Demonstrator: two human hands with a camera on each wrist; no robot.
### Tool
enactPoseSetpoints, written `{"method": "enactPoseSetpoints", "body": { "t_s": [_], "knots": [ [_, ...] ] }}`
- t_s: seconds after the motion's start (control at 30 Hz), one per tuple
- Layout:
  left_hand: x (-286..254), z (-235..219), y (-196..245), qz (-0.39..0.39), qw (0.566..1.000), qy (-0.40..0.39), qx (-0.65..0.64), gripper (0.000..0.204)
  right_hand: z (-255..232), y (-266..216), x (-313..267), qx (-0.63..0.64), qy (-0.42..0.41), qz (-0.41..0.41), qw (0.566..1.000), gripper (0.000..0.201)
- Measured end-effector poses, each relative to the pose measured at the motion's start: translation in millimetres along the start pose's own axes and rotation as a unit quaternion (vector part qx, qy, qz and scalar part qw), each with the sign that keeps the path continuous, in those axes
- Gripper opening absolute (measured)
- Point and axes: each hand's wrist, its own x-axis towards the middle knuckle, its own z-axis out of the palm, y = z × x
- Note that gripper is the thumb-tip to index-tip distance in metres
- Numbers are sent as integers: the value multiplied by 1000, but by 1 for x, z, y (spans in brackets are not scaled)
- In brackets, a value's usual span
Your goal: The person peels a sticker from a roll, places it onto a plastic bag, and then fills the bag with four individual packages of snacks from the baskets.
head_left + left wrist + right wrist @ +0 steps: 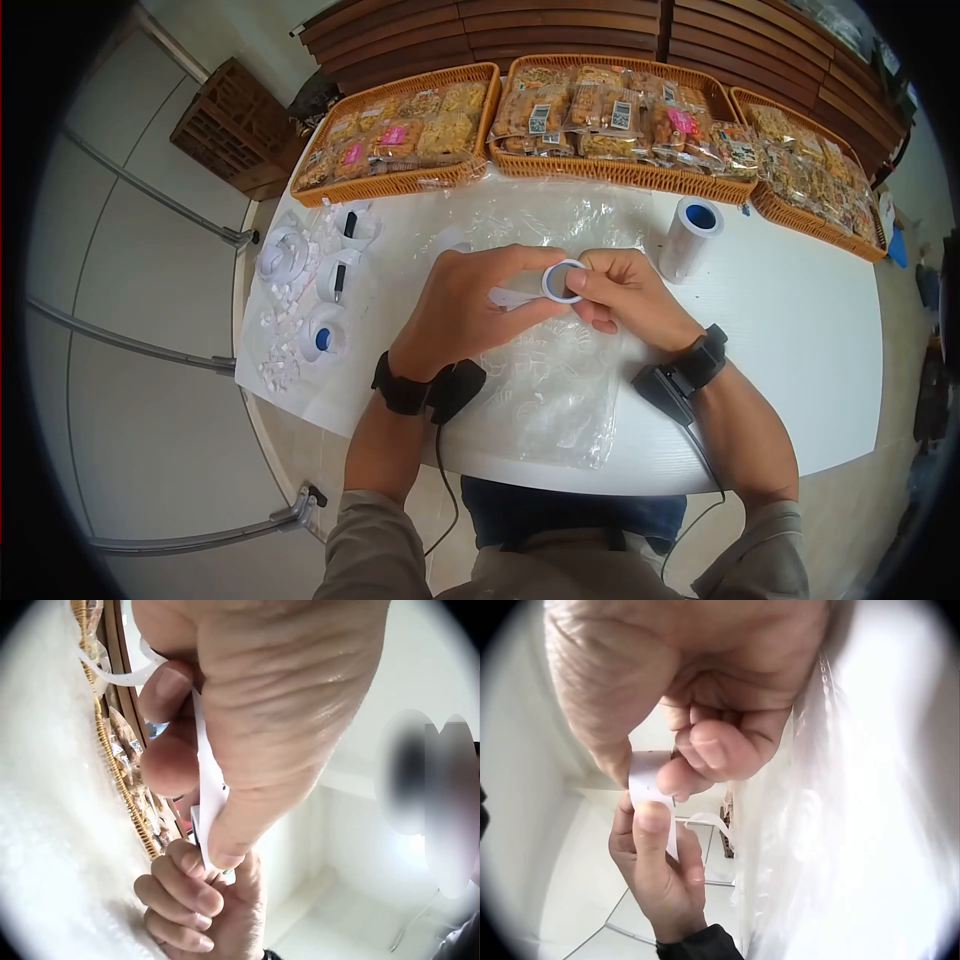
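My left hand (pixel 460 300) and right hand (pixel 640 300) hold a small white paper roll (pixel 547 287) with a blue-lined core between them, over the middle of the table. The left thumb and index finger pinch the roll from its left side. On the right, my thumb overlaps the core opening and the fingers curl behind the roll. A loose white strip (pixel 512 298) shows inside the left hand's curve; in the left wrist view, a curled strip (pixel 124 678) passes beyond the fingers. Below the hands lies a clear plastic bag (pixel 530 400).
Wicker baskets (pixel 400 187) of packaged snacks line the table's back edge. A larger white roll (pixel 685 250) with a blue core stands at right. At left are white rolls (pixel 285 255), a black marker (pixel 339 283) and paper scraps (pixel 280 370).
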Motion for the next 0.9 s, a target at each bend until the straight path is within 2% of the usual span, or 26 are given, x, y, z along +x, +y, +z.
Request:
{"method": "enactPoseSetpoints", "body": {
  "t_s": [0.13, 0.2, 0.37, 0.47, 0.57, 0.77, 0.9],
  "knots": [
    [-1, 8, -11, 41, 997, 58, 3, 40, 8, -6, -2, 10, 4, -12, 1000, 36],
    [-2, 9, -13, 41, 997, 64, -1, 41, 9, -5, -2, 4, 5, -15, 1000, 36],
    [0, 0, -1, -3, 1000, 20, 14, 41, 6, -5, -3, -10, 4, -24, 1000, 38],
    [0, -3, 3, -31, 999, 0, 8, 45, 6, -7, -4, -4, 10, -3, 1000, 40],
    [1, 1, 6, -32, 999, 30, -18, 49, 4, -7, -4, 0, 1, 24, 1000, 39],
    [-1, -4, 2, -12, 999, -30, -22, 48, 3, -8, -4, -16, -4, 33, 999, 40],
    [-2, -2, -3, -19, 998, -7, -56, 47, -1, -6, -3, 39, -6, 28, 999, 38]
  ]
}}
